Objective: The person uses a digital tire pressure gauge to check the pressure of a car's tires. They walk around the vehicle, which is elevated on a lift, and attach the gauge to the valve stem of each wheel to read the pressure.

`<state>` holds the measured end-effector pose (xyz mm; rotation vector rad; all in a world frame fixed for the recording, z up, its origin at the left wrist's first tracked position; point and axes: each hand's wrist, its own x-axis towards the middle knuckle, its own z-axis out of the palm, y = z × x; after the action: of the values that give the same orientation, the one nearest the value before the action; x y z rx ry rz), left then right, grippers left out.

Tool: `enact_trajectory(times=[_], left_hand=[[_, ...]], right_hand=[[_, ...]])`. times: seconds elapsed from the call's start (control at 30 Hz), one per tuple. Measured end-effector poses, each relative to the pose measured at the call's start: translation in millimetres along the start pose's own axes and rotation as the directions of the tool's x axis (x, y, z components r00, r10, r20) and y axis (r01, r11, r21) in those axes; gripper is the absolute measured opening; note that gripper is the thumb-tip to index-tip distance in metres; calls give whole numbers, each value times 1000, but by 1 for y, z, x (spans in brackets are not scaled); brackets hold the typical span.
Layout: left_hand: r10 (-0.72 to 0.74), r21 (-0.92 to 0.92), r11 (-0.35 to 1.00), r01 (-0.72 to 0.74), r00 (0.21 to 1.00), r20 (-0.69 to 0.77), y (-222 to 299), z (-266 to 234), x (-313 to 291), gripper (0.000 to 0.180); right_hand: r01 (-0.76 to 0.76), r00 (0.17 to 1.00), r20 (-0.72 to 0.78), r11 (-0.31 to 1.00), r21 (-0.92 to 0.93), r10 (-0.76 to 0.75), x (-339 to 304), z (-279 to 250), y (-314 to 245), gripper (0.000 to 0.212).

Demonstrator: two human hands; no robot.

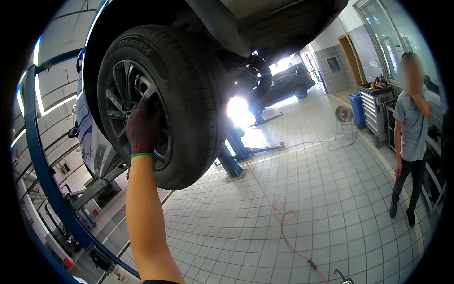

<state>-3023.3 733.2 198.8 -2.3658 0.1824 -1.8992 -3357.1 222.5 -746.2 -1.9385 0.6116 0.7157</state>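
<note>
My left hand (144, 127), in a dark red and black knit glove with a green cuff, reaches up to the dark multi-spoke rim (113, 113) of a car wheel. The fingers look curled around a spoke near the hub, with their tips partly hidden against the rim. The wheel's black tire (189, 109) sits in the wheel arch of a raised car, and a bit of shiny metal shows between the spokes above my hand. No part of my right hand shows.
Blue lift posts (40, 128) stand at left and behind the wheel. A red hose (283, 227) loops over the tiled floor. At right are a tool cart (376, 111), a blue bin (357, 110), a fan (344, 114) and a standing person (410, 128). A dark car (291, 83) stands farther back.
</note>
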Motion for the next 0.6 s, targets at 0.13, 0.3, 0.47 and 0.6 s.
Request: enact_trajectory(times=[0.13,0.3,0.47,0.6], left_hand=[[219,-38,973,-228,962,-162,-28,25,7,25],[58,-204,976,-71,996,-68,-20,22,9,28],[62,-215,974,-73,996,-56,-36,32,7,27],[158,-169,972,-164,986,-48,-49,30,10,27]], right_hand=[[-18,1000,13,995,-100,20,6,3,-27,73],[35,997,-62,999,-31,-37,13,13,-16,74],[-87,996,10,996,9,87,-28,-9,-58,75],[-56,998,31,995,-79,59,-21,-20,-55,75]])
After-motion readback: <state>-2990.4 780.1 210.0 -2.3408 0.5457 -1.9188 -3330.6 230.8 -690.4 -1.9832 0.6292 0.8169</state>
